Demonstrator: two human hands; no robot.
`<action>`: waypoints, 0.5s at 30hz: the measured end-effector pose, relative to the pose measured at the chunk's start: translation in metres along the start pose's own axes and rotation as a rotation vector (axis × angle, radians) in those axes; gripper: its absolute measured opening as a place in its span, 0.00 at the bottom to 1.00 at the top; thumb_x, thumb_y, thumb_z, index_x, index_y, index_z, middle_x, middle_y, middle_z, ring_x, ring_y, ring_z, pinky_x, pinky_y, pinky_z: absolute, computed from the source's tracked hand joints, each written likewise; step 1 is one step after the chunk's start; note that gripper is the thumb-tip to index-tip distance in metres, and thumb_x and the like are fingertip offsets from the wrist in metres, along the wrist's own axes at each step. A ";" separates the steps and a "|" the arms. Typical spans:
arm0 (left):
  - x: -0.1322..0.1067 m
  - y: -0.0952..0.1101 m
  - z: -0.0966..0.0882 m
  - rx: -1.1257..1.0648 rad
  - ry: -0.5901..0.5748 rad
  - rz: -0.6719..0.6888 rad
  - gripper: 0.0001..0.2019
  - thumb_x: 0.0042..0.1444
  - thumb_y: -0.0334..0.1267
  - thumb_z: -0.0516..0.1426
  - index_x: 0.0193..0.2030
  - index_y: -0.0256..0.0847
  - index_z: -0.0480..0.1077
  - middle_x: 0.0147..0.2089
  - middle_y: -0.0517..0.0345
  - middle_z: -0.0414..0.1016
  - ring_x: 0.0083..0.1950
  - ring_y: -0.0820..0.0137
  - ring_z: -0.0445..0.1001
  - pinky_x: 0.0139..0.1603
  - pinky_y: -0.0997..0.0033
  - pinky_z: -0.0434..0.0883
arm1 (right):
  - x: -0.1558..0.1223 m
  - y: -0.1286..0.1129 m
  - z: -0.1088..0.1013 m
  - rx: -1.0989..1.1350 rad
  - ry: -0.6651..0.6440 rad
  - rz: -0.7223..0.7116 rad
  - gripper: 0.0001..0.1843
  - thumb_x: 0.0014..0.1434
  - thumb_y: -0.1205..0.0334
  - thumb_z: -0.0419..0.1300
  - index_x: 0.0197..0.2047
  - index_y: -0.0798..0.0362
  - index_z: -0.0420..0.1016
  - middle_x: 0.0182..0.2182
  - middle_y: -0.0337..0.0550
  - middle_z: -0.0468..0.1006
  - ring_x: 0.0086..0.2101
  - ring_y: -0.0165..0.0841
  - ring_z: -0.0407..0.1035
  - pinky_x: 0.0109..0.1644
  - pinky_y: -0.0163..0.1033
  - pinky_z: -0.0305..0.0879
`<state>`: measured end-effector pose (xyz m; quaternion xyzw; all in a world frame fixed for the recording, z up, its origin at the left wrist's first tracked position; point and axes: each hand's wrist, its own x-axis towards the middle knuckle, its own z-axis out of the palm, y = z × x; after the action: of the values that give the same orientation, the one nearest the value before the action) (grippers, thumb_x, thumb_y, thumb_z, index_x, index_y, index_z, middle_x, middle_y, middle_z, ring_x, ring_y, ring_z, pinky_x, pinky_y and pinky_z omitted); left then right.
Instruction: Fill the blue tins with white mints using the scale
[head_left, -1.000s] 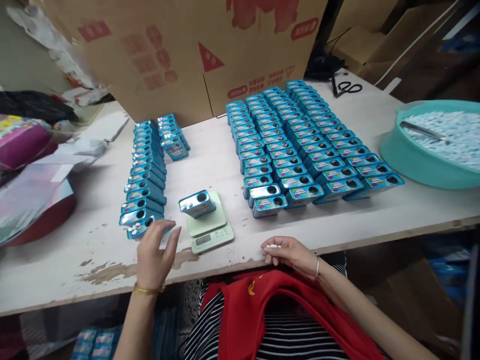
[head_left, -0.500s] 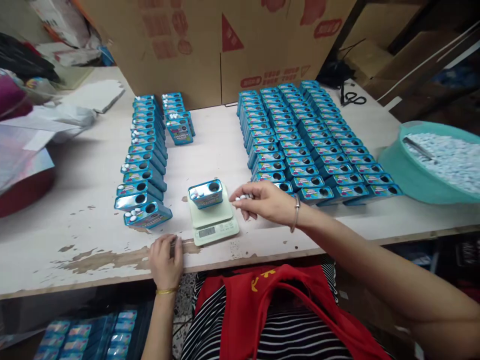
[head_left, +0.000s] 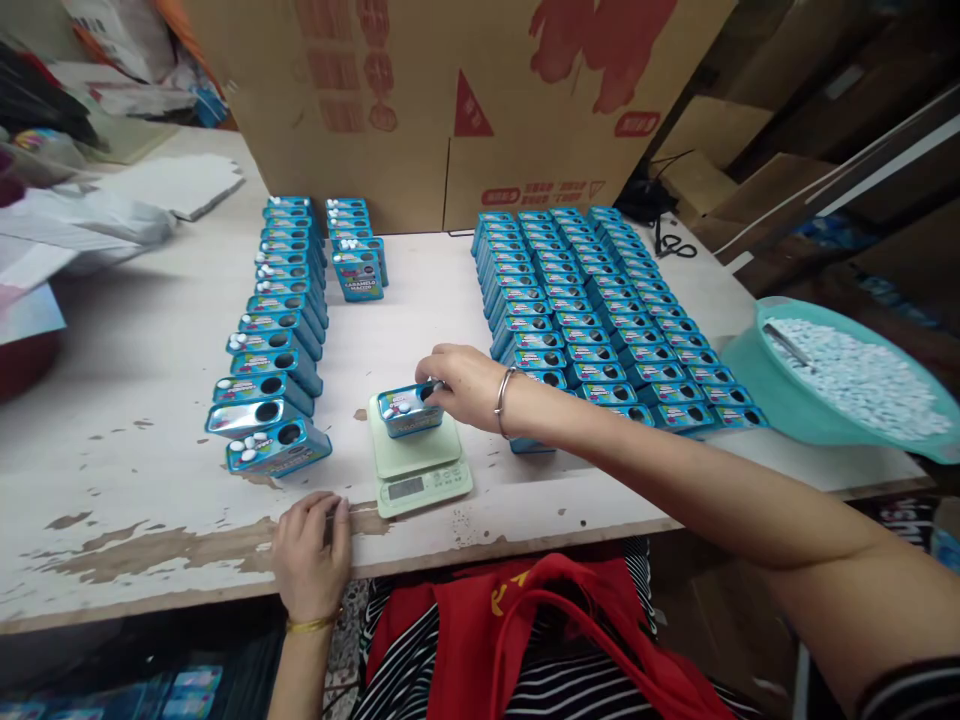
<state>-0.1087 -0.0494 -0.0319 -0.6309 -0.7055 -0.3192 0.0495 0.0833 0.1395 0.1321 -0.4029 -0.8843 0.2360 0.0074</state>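
A blue tin (head_left: pixel 407 410) with a round hole in its top stands on a small pale green scale (head_left: pixel 418 457) near the table's front edge. My right hand (head_left: pixel 459 385) is over the tin's hole, fingers pinched together, and whatever they hold is too small to make out. My left hand (head_left: pixel 310 553) rests curled on the table's front edge, left of the scale, with something dark and small under its fingers. A column of similar blue tins (head_left: pixel 276 330) runs along the left, the nearest one with white tablets on top.
A large block of blue tins (head_left: pixel 600 315) in rows fills the right of the table. A teal basin (head_left: pixel 757 388) of white tablets with a scoop sits at the far right. A big cardboard box (head_left: pixel 450 100) stands behind; scissors (head_left: pixel 675 245) lie at the back right.
My right hand came from the table's front edge up to the scale and now sits over the tin's hole. My left hand drew back from the left tins to the table edge.
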 end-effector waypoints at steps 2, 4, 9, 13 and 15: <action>0.000 0.000 0.000 -0.001 0.004 0.006 0.05 0.59 0.37 0.54 0.38 0.39 0.68 0.40 0.50 0.71 0.42 0.64 0.69 0.45 0.63 0.66 | -0.001 -0.003 -0.001 -0.010 -0.018 -0.002 0.12 0.54 0.74 0.60 0.43 0.61 0.75 0.38 0.47 0.70 0.40 0.34 0.66 0.45 0.36 0.59; 0.000 0.001 0.000 -0.004 0.004 0.011 0.05 0.59 0.36 0.54 0.39 0.39 0.68 0.40 0.50 0.71 0.42 0.64 0.69 0.45 0.63 0.66 | -0.001 -0.005 -0.002 -0.010 -0.029 -0.004 0.13 0.54 0.74 0.60 0.45 0.61 0.75 0.39 0.47 0.69 0.41 0.34 0.66 0.46 0.36 0.59; -0.002 -0.001 0.003 -0.001 0.049 0.010 0.04 0.58 0.35 0.56 0.38 0.38 0.69 0.39 0.51 0.72 0.42 0.66 0.70 0.45 0.64 0.66 | -0.011 -0.001 -0.006 0.063 0.079 -0.041 0.12 0.55 0.74 0.60 0.44 0.60 0.75 0.39 0.47 0.71 0.37 0.31 0.67 0.43 0.36 0.61; -0.004 -0.001 0.004 0.003 0.055 0.015 0.04 0.57 0.35 0.56 0.37 0.38 0.69 0.38 0.51 0.72 0.42 0.66 0.70 0.45 0.64 0.66 | -0.041 0.034 -0.024 0.155 0.318 -0.061 0.09 0.56 0.68 0.61 0.42 0.58 0.76 0.37 0.46 0.74 0.32 0.29 0.67 0.39 0.36 0.63; -0.004 -0.001 0.005 0.001 0.053 0.013 0.04 0.57 0.35 0.56 0.36 0.38 0.69 0.38 0.51 0.72 0.41 0.66 0.70 0.45 0.64 0.66 | -0.065 0.069 -0.038 0.187 0.467 0.040 0.09 0.55 0.65 0.63 0.41 0.57 0.76 0.37 0.46 0.76 0.32 0.29 0.68 0.39 0.38 0.64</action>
<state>-0.1073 -0.0503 -0.0376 -0.6269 -0.6998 -0.3350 0.0705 0.1840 0.1478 0.1485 -0.4613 -0.8248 0.2173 0.2443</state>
